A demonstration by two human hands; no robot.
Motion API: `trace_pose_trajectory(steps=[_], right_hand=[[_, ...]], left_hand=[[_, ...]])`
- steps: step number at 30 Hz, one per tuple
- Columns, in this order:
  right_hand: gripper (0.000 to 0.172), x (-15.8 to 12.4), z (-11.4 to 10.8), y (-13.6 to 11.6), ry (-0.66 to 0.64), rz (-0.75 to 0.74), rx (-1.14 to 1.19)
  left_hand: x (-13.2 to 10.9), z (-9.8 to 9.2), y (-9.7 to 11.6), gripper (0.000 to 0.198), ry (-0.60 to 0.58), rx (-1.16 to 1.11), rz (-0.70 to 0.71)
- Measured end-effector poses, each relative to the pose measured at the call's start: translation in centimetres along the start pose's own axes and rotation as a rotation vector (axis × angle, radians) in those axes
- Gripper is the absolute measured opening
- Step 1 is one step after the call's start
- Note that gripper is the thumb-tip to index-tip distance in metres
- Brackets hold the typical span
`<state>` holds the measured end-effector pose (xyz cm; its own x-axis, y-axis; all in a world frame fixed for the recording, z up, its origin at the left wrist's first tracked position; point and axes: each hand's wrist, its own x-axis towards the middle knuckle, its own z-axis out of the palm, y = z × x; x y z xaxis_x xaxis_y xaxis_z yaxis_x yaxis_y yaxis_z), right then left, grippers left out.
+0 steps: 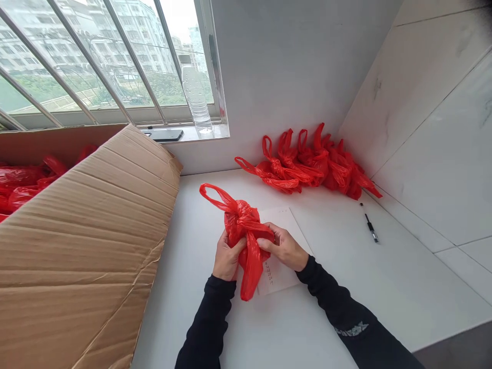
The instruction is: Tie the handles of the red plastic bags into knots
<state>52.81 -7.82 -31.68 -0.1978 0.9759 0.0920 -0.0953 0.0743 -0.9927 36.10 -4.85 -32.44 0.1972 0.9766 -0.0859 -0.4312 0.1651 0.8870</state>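
A knotted red plastic bag (246, 225) is held up between both hands over the white tabletop (330, 318). My left hand (227, 258) grips its left side, thumb on the front. From the right, my right hand (285, 246) pinches it with thumb and fingers. One handle loop sticks out to the upper left, and another end hangs down toward me. What the bag contains is hidden. Beneath it lies a sheet of white paper (288, 271) with some writing, partly covered by the bag and hands.
Several knotted red bags (307, 164) lie in a row against the back wall. A black pen (369, 223) rests at the right. At left stands a large cardboard box (88, 246) with red bags inside. The windowsill holds a water bottle (196, 100) and a phone (166, 135).
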Motion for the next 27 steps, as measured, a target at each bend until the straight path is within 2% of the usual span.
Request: trace_pose_trajectory(steps=[3,8,12,15,18,22,25,27], right_hand=[[0.025,-0.1,0.2,0.1,-0.015,-0.015,-0.033],[0.017,0.0,0.0,0.3,0.084,-0.027,-0.035],[0.021,0.0,-0.3,-0.1,0.14,-0.027,0.027],[0.033,-0.1,-0.4,-0.5,0.073,-0.025,0.053],[0.05,-0.1,-0.2,-0.5,-0.031,-0.023,0.079],[0.036,0.0,0.2,-0.1,-0.011,-0.031,0.099],[0.034,0.2,0.2,0.4,0.049,-0.019,0.083],[0.034,0.2,0.0,0.5,0.102,-0.012,0.075]], left_hand=[[0.0,-0.1,0.1,0.038,0.023,0.015,0.001],[0.0,0.1,0.0,0.024,-0.037,0.004,-0.032],[-0.2,0.3,0.1,0.036,-0.064,-0.056,-0.045],[-0.2,0.3,0.3,0.044,-0.009,-0.079,-0.017],[0.1,0.1,0.2,0.04,0.084,-0.108,0.026],[0.6,-0.3,-0.1,0.036,0.139,-0.105,0.024],[0.3,-0.1,0.0,0.033,0.077,-0.108,-0.03],[-0.2,0.2,0.3,0.036,-0.044,-0.11,-0.069]])
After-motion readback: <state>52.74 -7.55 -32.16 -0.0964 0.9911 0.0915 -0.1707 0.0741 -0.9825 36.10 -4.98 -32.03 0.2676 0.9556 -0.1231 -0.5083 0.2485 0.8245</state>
